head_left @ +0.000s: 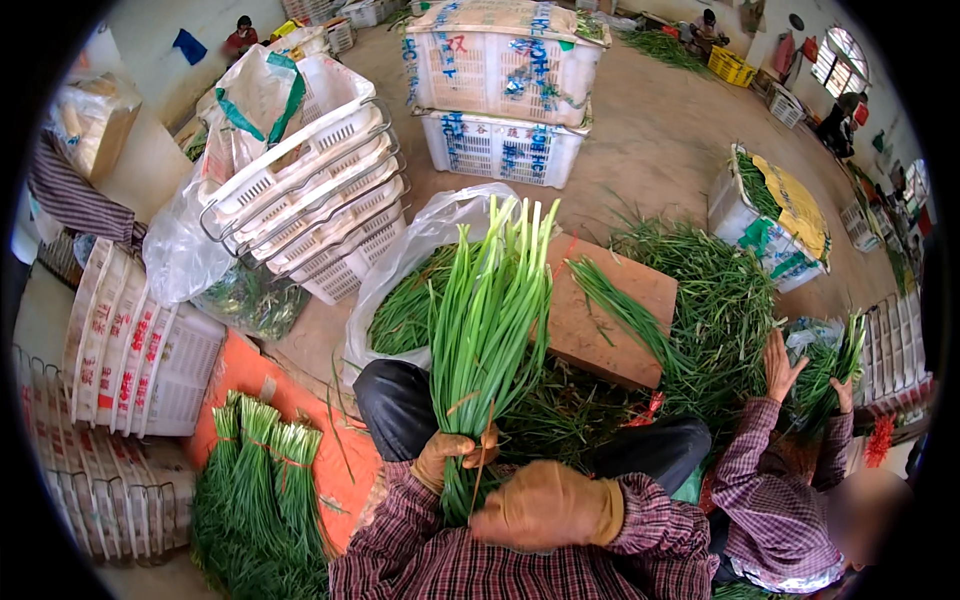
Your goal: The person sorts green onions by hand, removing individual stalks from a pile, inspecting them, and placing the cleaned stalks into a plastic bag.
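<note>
The left hand (440, 462), in a tan glove, is closed around a bunch of long green stalks (490, 310), which stands upright in front of the person with its pale ends uppermost. A thin brown strip (489, 420) runs down across the stalks. The right hand (548, 505), also gloved and blurred, is curled at the lower part of the bunch; whether it grips anything I cannot tell. To the left, 3 tied bundles (259, 450) lie on an orange sheet (345, 470). Beyond the bunch are a plastic bag (402, 240) of greens and a brown board (648, 284) with loose stalks (622, 300) on it
</note>
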A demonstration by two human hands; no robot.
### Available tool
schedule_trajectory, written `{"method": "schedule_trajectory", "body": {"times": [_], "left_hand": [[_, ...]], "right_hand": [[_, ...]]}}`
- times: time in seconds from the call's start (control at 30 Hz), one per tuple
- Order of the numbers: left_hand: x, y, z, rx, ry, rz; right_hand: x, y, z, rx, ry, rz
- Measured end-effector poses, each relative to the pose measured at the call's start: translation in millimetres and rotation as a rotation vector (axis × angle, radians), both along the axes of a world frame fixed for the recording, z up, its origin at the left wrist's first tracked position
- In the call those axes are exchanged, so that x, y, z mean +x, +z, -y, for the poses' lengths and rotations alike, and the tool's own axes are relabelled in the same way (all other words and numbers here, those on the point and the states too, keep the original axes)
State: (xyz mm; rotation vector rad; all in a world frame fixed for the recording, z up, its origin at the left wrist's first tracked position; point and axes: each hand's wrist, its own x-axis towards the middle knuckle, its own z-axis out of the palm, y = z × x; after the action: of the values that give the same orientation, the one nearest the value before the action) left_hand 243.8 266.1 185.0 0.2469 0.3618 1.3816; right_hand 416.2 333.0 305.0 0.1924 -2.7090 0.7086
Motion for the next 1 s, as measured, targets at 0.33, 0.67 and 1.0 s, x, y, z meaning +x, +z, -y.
{"method": "schedule_trajectory", "body": {"times": [0.33,0.67,1.0], "left_hand": [[-16,-25,-13,0.166,-0.097,-0.157],[-17,20,-11,-0.028,-0.079,-0.372],[-48,-7,84,-0.217,-0.289,-0.382]], "right_hand": [[52,52,-31,-0.439,0.341,-0.210],[43,-95,-73,-1.456,-0.172,0.574],[-33,-170,-46,-1.908,-0.249,-0.033]]}}
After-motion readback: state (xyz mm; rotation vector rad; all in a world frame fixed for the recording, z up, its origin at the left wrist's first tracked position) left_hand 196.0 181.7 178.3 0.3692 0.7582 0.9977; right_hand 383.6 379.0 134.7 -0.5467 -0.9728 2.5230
